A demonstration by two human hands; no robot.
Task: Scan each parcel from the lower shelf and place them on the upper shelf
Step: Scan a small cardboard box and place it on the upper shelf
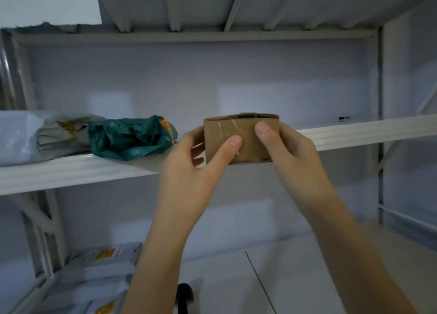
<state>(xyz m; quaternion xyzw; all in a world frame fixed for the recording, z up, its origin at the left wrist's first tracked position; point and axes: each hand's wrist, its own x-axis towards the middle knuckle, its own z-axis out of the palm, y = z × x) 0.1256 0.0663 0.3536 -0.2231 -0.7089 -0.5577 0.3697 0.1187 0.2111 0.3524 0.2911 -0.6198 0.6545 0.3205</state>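
Note:
A small brown cardboard box (pixel 236 129), taped on its face, sits at the front edge of the upper shelf (pixel 354 134). My left hand (pixel 196 162) grips its left side with the thumb across the front. My right hand (pixel 286 150) holds the right side, thumb pressed on the front face. On the lower shelf (pixel 295 271) lie several grey mailer parcels (pixel 99 280) at the left. A black scanner (pixel 185 297) lies on the lower shelf just below my left forearm.
On the upper shelf, left of the box, lie a crumpled green plastic parcel (pixel 130 137), a grey bagged parcel (pixel 63 134) and a pale wrapped parcel (pixel 16 136). Metal uprights (pixel 380 124) frame the rack. Another shelf's underside (pixel 236 6) hangs overhead.

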